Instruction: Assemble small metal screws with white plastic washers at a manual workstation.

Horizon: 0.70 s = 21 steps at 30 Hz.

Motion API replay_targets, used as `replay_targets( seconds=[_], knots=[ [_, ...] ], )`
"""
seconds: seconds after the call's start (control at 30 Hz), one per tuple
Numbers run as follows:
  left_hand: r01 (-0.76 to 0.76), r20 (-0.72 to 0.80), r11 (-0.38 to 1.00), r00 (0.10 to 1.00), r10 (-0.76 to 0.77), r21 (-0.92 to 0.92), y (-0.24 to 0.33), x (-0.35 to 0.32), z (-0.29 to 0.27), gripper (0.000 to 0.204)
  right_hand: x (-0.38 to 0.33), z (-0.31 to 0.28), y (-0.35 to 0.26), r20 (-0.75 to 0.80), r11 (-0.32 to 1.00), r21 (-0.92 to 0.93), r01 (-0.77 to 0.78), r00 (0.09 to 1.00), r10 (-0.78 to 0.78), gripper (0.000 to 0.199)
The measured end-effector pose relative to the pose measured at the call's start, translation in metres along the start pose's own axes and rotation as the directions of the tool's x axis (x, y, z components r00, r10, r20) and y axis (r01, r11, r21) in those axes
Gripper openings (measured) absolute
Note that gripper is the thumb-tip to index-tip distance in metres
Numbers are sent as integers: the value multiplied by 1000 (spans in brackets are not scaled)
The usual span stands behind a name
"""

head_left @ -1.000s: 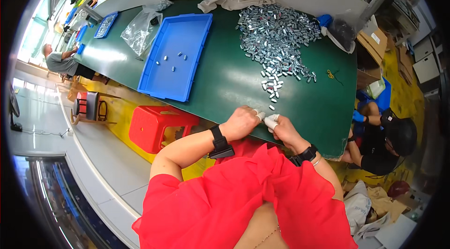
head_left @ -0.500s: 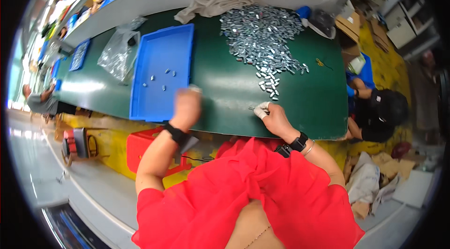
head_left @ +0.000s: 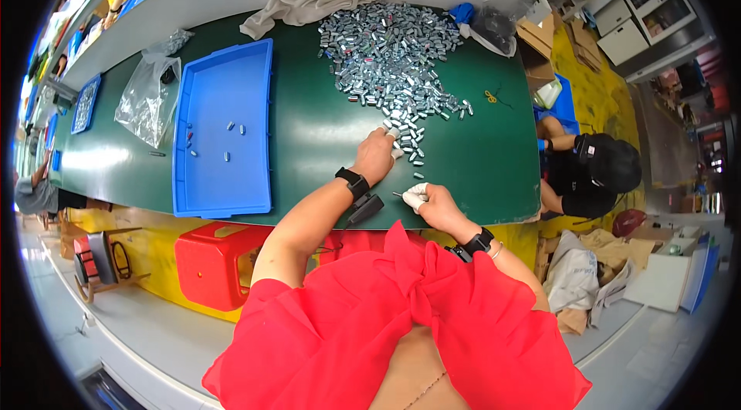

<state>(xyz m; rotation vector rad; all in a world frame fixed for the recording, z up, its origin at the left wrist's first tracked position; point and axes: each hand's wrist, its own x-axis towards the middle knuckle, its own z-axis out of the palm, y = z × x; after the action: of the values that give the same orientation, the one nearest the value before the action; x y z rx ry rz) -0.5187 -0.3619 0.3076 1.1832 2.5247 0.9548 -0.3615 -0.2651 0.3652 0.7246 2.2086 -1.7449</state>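
Note:
A pile of small silvery metal cylinders (head_left: 386,55) lies on the green tabletop, its loose tail trailing toward me. At the left side of that tail is my left hand (head_left: 374,157), thumb and forefinger apart beside the nearest cylinders, with nothing seen held. White coverings wrap its fingertips. Closer to the table's front edge, my right hand (head_left: 434,205) pinches a thin dark metal pin (head_left: 398,194) that points left; its fingertips are also covered in white. One single cylinder (head_left: 418,175) lies between the two hands. The shallow blue tray (head_left: 224,97) on the left holds several cylinders.
A clear plastic bag (head_left: 147,101) lies left of the tray. Pale cloth (head_left: 309,5) rests against the back panel. A small yellow ring-like item (head_left: 491,97) lies right of the pile. Another person (head_left: 590,175) is beyond the table's right end. A red stool (head_left: 212,267) stands below the front edge.
My left hand has moved from beside the tray rightward to the pile's tail. My right hand stays near the front edge with the pin. The whole view has shifted a little.

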Motion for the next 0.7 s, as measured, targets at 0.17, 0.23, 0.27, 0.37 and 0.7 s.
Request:
replay_targets(
  seconds=[0.17,0.23,0.27,0.37,0.7],
  knots=[
    [128,108,991,985,-132,42,-1,7,-7,26,9,-35,24,54,999,40,8,998,-10,21],
    [172,211,976,958,-197,130,-5,7,-11,24,14,-49,31,70,999,47,9,997,-12,24],
    [191,258,966,938,-232,173,-7,5,-13,23,17,-54,33,89,998,57,11,996,-16,24],
    [221,287,943,913,-290,249,-3,4,-20,20,25,-68,33,139,998,-21,55,989,-51,22],
    [437,291,800,895,-339,-412,51,-54,-19,22,23,-29,18,33,930,-208,302,953,-301,26]
  ],
)
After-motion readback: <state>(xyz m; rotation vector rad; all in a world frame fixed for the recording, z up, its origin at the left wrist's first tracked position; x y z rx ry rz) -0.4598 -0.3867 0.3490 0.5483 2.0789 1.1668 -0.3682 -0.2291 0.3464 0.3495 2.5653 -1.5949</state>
